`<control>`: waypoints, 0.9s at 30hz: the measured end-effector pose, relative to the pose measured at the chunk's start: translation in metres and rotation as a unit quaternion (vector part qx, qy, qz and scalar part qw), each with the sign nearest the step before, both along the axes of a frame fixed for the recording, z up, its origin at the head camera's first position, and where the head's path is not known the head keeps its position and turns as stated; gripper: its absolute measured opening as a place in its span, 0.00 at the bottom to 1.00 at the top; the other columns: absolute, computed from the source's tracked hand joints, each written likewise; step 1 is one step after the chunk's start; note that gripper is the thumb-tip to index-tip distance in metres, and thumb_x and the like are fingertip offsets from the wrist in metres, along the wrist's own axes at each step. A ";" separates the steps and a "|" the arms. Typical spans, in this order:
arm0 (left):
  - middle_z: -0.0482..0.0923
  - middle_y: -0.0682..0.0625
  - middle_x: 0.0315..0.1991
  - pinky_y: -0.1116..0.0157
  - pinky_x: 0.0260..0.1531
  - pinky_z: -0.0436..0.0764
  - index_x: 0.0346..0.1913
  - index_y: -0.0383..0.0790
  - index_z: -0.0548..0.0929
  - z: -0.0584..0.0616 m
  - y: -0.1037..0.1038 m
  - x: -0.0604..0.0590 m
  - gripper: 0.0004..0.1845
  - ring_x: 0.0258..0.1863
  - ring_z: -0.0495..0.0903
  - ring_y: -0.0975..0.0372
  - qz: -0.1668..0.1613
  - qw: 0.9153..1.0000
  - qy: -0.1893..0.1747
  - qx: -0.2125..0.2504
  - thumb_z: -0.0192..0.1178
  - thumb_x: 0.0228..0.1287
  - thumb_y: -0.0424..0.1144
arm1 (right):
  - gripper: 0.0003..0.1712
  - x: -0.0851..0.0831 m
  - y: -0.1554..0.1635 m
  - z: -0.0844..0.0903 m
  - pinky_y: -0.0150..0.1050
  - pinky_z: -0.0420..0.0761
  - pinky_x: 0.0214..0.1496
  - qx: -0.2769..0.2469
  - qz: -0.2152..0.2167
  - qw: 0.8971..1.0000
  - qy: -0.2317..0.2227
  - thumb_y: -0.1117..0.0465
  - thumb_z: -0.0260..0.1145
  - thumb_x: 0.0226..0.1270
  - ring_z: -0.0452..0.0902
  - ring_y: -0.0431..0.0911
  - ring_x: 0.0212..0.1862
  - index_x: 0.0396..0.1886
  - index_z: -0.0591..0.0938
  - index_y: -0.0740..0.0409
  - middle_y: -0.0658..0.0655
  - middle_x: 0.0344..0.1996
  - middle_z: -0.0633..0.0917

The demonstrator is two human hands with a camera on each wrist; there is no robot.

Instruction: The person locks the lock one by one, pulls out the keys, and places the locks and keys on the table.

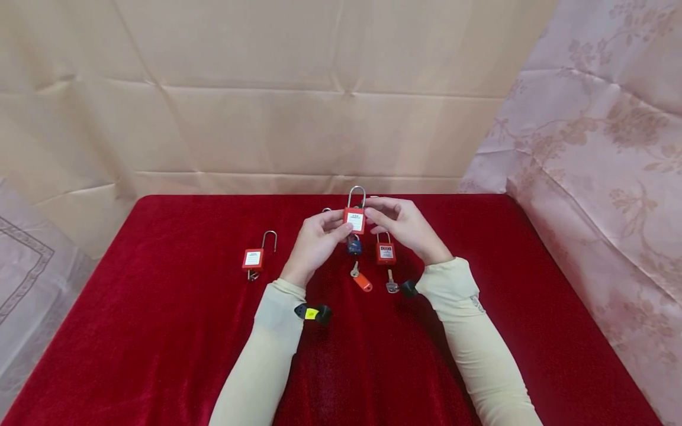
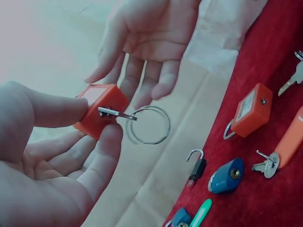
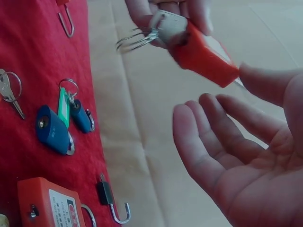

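My left hand (image 1: 314,242) grips a red padlock (image 1: 356,220) by its body, thumb on the white label, steel shackle pointing up above the table. In the left wrist view a key (image 2: 116,113) sits in the bottom of this padlock, with a split ring (image 2: 151,125) hanging from it. Beside the padlock is my right hand (image 1: 407,228). Its thumb (image 3: 265,87) reaches the shackle end of the body, while the other fingers are spread loosely and curl round nothing.
On the red cloth (image 1: 176,331) lie a red padlock (image 1: 253,258) with its shackle swung out, another red padlock (image 1: 386,253), a loose key (image 1: 392,284) and a key with an orange tag (image 1: 364,283). Farther back are blue padlocks (image 3: 51,130), a green tag (image 3: 63,106) and a small black padlock (image 3: 105,191).
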State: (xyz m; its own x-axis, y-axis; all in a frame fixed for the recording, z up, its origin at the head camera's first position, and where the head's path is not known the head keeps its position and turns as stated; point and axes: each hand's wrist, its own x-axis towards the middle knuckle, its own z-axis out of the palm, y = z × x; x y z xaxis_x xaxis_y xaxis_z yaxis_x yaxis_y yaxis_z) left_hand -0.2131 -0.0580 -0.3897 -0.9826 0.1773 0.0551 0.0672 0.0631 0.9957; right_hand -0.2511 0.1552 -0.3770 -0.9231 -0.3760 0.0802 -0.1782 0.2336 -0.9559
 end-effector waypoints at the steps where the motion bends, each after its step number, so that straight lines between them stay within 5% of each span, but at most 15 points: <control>1: 0.84 0.39 0.53 0.57 0.52 0.82 0.64 0.32 0.79 0.001 0.000 0.000 0.21 0.52 0.84 0.47 0.003 1.000 -0.004 0.015 0.64 0.70 0.32 | 0.28 0.000 0.000 0.001 0.45 0.85 0.49 0.009 0.005 1.000 -0.004 0.57 0.69 0.72 0.87 0.53 0.43 0.66 0.77 0.65 0.63 0.55 0.84; 12: 0.84 0.40 0.54 0.59 0.54 0.81 0.65 0.34 0.79 0.001 0.005 0.000 0.22 0.51 0.85 0.54 -0.011 1.000 0.006 -0.002 0.64 0.71 0.35 | 0.21 0.002 -0.005 0.000 0.44 0.86 0.46 -0.005 0.017 1.000 0.007 0.57 0.71 0.70 0.86 0.58 0.42 0.58 0.83 0.63 0.60 0.44 0.88; 27: 0.87 0.47 0.47 0.57 0.52 0.81 0.57 0.35 0.85 -0.003 0.011 0.001 0.22 0.47 0.86 0.58 -0.046 0.994 0.018 -0.097 0.67 0.67 0.47 | 0.22 0.009 0.003 0.003 0.41 0.86 0.43 -0.115 -0.057 0.991 0.025 0.61 0.70 0.70 0.84 0.48 0.38 0.59 0.81 0.69 0.58 0.43 0.88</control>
